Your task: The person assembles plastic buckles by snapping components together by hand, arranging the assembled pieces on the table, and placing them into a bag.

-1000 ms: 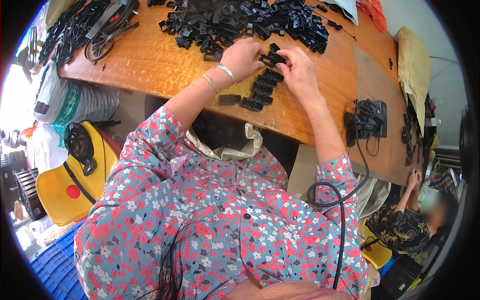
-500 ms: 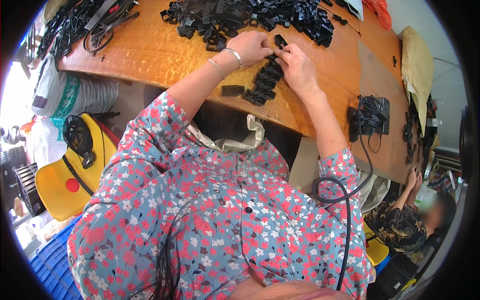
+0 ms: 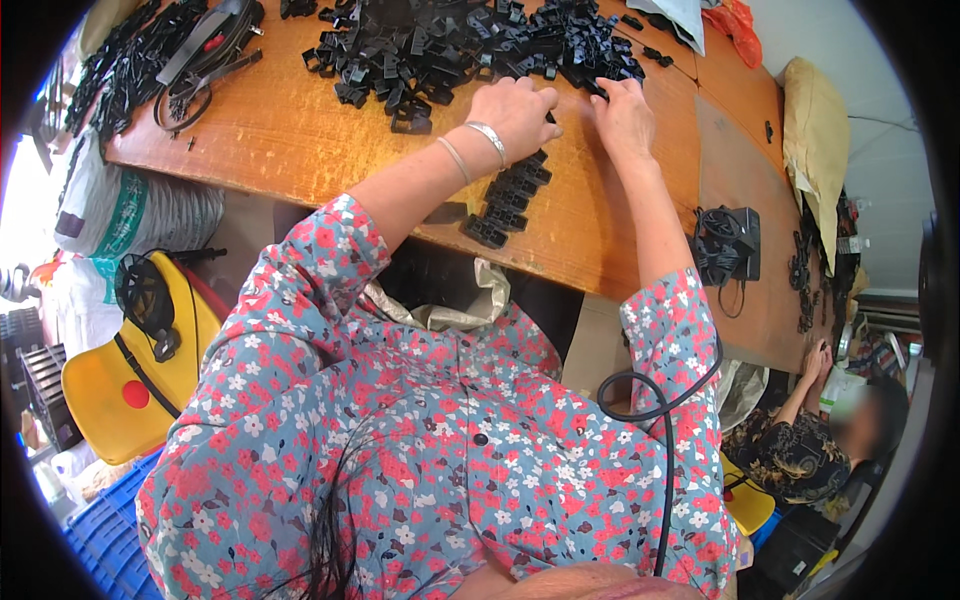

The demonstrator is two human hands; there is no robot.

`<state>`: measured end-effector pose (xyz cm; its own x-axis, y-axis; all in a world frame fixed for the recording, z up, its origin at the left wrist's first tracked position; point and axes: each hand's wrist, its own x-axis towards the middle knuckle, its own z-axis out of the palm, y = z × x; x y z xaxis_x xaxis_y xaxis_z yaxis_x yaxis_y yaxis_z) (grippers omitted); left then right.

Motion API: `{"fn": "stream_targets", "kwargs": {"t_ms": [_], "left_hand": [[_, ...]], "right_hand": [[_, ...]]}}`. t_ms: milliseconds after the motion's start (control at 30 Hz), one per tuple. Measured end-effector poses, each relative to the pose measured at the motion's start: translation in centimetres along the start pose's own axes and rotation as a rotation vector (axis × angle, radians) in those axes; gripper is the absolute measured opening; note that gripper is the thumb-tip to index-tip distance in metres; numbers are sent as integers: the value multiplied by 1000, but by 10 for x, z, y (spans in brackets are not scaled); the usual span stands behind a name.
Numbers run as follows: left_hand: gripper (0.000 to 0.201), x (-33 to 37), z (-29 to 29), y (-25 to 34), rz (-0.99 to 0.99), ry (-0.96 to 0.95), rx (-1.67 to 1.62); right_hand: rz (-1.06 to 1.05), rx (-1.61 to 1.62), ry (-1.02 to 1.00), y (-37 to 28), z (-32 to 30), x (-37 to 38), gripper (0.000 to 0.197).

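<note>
My left hand (image 3: 512, 118), with a silver bangle at its wrist, hovers over the far end of a row of small black plastic clips (image 3: 508, 195). Its fingers are curled, and a bit of a black clip (image 3: 550, 118) shows at the fingertips. Farther right, my right hand (image 3: 626, 122) reaches the near right edge of a big heap of black plastic clips (image 3: 420, 50). Thumb and fingers there close around a dark clip (image 3: 597, 92), partly hidden by the hand. One flat black piece (image 3: 447, 213) lies left of the row, beside my left forearm.
A black bag with a strap (image 3: 215, 45) and dark strips (image 3: 115, 75) lie at the table's far left. A black device with a coiled cable (image 3: 728, 245) stands on the right. Another person's hands (image 3: 818, 360) are at the far right edge. A yellow chair (image 3: 120, 400) stands left.
My hands have parted. The right one has moved away from the row to the heap's edge, while the left stays over the row's far end. The whole view has shifted slightly.
</note>
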<state>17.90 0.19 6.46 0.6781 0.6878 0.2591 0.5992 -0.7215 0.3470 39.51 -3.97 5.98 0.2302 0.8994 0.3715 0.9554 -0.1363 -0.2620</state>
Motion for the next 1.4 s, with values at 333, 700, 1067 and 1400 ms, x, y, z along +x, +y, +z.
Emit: {"fn": "stream_targets", "kwargs": {"t_ms": [333, 700, 1067, 1400], "left_hand": [[12, 9, 1, -16, 109, 18, -117], [34, -3, 9, -36, 85, 50, -195], [32, -5, 4, -41, -4, -26, -191], [33, -9, 2, -47, -10, -7, -219]], "right_hand": [[161, -119, -103, -3, 4, 24, 32], [119, -27, -69, -12, -19, -41, 29], [-10, 202, -101, -37, -23, -47, 26], [-331, 237, 12, -69, -4, -47, 19]]}}
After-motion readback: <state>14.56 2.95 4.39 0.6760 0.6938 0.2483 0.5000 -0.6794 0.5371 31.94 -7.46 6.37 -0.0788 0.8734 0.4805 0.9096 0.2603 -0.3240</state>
